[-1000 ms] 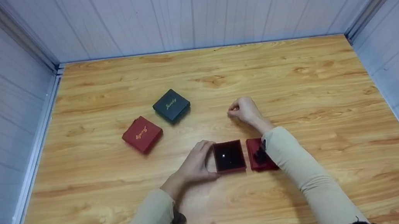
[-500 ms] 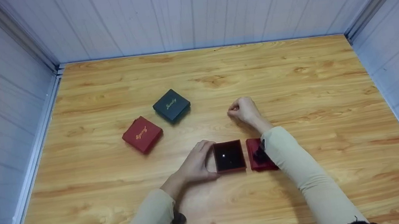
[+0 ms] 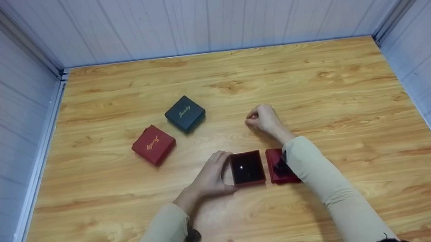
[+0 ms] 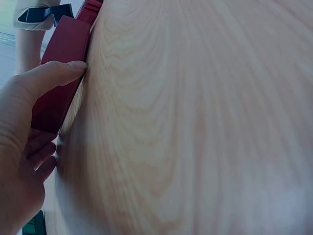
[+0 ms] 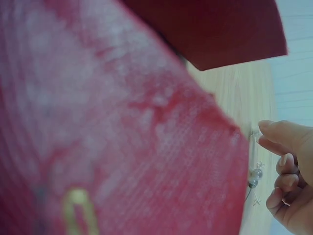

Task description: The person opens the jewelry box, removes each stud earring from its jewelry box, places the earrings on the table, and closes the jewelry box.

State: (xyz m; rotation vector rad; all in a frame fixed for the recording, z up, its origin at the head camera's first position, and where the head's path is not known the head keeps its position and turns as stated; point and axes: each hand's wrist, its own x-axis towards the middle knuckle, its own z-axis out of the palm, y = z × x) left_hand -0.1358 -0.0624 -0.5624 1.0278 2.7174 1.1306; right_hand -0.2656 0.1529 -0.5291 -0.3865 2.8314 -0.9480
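Note:
My left hand [image 3: 211,176] holds the side of an uncovered red jewelry box [image 4: 63,44], thumb on the near wall and fingers at the far one. Inside the box [image 3: 253,164] is dark lining with a small bright spot. Just right of it lies its red lid [image 3: 273,155], partly covered by my right wrist; gold lettering shows up close. Farther back, my right hand [image 3: 265,118] is low over the table with thumb and forefinger together. They pinch at a thin jewelry strand [image 5: 255,175] with star charms and silvery beads, too small to make out in the head view.
A closed red jewelry box [image 3: 154,145] and a dark green one [image 3: 185,114] lie to the left and back, both with gold lettering. The wooden table [image 3: 319,81] meets pale panel walls [image 3: 192,14] at the back and sides.

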